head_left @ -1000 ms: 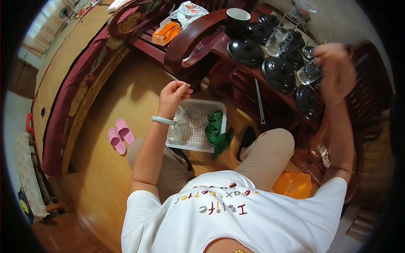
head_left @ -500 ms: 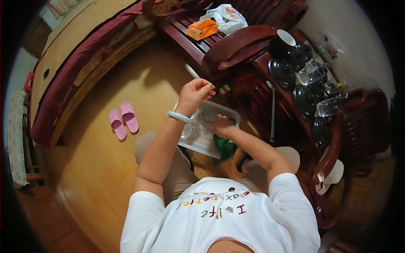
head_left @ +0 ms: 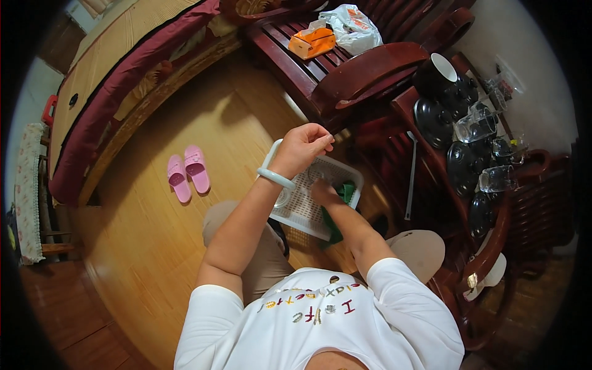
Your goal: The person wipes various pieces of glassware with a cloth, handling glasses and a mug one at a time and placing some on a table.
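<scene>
A white perforated plastic basket [head_left: 300,213] sits low between my knees. Above its far left part is my left hand [head_left: 303,149], a pale bangle on its wrist. Its fingers are bent and pinched against the thumb; anything between them is too small to make out. My right hand [head_left: 322,192] reaches down into the basket, beside a clear glass [head_left: 316,171]. Its fingertips are hidden, so its grip cannot be told. A green cloth [head_left: 346,192] lies at the basket's right side and hangs over the near edge under my right forearm. Another clear glass [head_left: 283,197] shows partly behind my left wrist.
On the right, a dark wooden stand [head_left: 404,114] carries black lidded pots [head_left: 431,123], glass mugs [head_left: 476,126] and a long-handled ladle [head_left: 411,179]. An orange tissue pack [head_left: 312,42] and a white plastic bag [head_left: 353,29] rest on the bench ahead. Pink slippers [head_left: 188,172] lie left.
The whole view has shifted, carrying the surroundings rightward. My right hand has moved deeper into the basket, toward the glass. My left hand keeps its pinched shape.
</scene>
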